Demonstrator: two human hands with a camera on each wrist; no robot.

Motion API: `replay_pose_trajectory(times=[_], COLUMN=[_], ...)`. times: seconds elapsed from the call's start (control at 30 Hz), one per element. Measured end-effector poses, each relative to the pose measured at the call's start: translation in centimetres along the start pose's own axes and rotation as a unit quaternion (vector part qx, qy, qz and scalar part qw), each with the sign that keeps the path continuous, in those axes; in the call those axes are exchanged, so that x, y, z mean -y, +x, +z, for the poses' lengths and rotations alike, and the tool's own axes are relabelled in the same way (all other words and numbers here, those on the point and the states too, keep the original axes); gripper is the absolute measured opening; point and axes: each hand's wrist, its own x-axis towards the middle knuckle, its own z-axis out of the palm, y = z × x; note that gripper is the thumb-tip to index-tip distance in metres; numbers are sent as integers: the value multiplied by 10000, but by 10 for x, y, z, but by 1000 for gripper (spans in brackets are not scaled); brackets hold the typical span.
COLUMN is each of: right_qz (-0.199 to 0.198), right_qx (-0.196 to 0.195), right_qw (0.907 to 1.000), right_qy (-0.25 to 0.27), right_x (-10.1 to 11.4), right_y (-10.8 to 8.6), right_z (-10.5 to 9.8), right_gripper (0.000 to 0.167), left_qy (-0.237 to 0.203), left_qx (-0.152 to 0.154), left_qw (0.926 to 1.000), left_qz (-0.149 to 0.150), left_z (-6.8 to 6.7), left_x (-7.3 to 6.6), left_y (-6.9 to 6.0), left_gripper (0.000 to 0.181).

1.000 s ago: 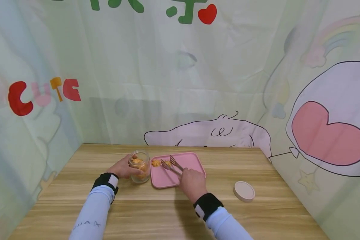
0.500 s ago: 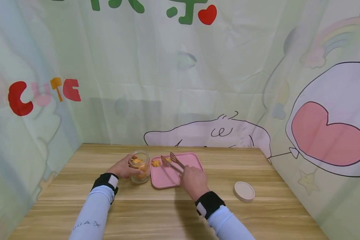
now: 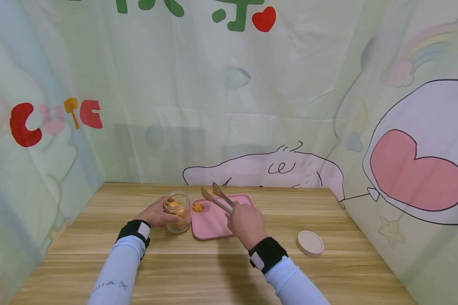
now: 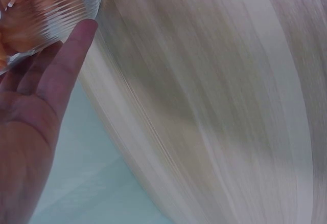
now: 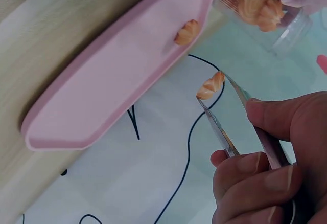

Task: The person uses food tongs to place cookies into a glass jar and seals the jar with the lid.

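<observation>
My left hand (image 3: 156,212) holds a clear glass jar (image 3: 178,220) from its left side, fingers behind and thumb in front. Several swirled cookies (image 5: 254,8) fill the jar, which has no lid on it. With my right hand (image 3: 247,224) I grip metal tongs (image 3: 223,195), raised above the pink tray (image 3: 210,228). Between the tong tips a single cookie (image 5: 210,85) is pinched, as the right wrist view shows. Another cookie (image 3: 198,207) lies on the tray near its left edge, beside the jar. The left wrist view shows the jar's ribbed base against the fingers.
A round, pale lid (image 3: 310,243) lies on the wooden table (image 3: 175,271) to the right of my right hand. Printed fabric (image 3: 156,84) hangs behind the table and along both sides.
My right hand has lifted the tongs up off the tray, and the cookie between their tips has risen with them. The left hand and jar stay where they were.
</observation>
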Motion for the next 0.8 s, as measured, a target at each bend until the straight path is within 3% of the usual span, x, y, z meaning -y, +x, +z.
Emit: replay_pose_trajectory(times=[0.27,0.53,0.8], right_qz=[-48,47,-207], right_qx=[-115,58,-236], right_qw=[9999,9994,9990], right_qy=[74,338,319], right_x=[3,10,17], right_y=[2,5,3], right_z=[-11,-24,-34], right_gripper=[34,31,39], left_qy=[10,24,54], left_qx=[-22,3,47], left_qw=[10000,10000,10000], left_qz=[7,28,33], left_z=[0,-1,-1], left_x=[0,-1,0], left_y=[1,0,1], left_gripper=[83,83,83])
